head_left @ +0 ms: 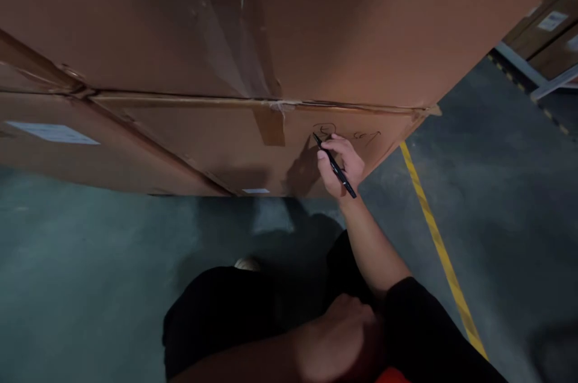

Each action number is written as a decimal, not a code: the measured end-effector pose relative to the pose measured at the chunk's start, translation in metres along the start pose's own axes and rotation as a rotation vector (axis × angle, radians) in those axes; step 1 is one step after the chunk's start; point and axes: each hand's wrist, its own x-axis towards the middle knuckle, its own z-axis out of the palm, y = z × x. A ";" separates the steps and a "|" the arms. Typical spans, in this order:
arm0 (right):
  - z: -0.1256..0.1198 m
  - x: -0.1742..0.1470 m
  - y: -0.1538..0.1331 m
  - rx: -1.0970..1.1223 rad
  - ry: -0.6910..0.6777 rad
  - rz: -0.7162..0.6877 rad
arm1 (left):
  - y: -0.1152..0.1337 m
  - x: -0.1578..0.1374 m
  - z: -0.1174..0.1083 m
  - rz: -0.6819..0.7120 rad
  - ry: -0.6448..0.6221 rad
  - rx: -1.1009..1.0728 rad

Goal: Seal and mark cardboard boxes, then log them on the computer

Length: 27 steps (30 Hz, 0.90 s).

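My right hand (342, 161) is closed around a black marker pen (336, 167), its tip at the side of a cardboard box (217, 136). Dark handwriting (365, 136), partly circled at its left end, runs along the upper right of that side. Low in the view, my left hand (341, 335) lies in shadow close to my right elbow. Its fingers look curled in and are mostly hidden, so anything inside them does not show. Brown tape (270, 126) crosses the box's top edge left of the pen.
A large taped carton (352, 28) rests on the written box. Another carton (40, 148) with a white label stands at left. A yellow line (433, 226) crosses the grey floor (103, 274) at right. Labelled boxes (542, 28) sit by a pale metal frame (519, 61) farther off.
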 end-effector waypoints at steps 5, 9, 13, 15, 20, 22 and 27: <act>-0.002 0.000 0.003 -0.002 0.039 0.087 | 0.007 0.005 -0.009 -0.039 -0.089 0.152; -0.004 -0.003 0.001 0.005 0.074 0.122 | 0.002 0.008 -0.009 -0.044 -0.125 0.198; -0.008 -0.002 -0.002 0.007 0.070 0.096 | -0.006 0.006 0.000 -0.039 -0.151 0.175; -0.009 -0.004 -0.003 -0.009 0.052 0.084 | -0.008 0.005 0.003 -0.020 -0.146 0.187; -0.010 -0.008 -0.003 -0.028 0.016 0.063 | -0.008 0.002 -0.001 -0.020 -0.197 0.188; -0.011 -0.009 -0.004 -0.062 0.019 0.058 | -0.008 0.001 -0.004 -0.047 -0.175 0.191; -0.015 -0.008 -0.005 -0.075 0.010 0.076 | -0.008 0.000 -0.012 -0.058 -0.216 0.164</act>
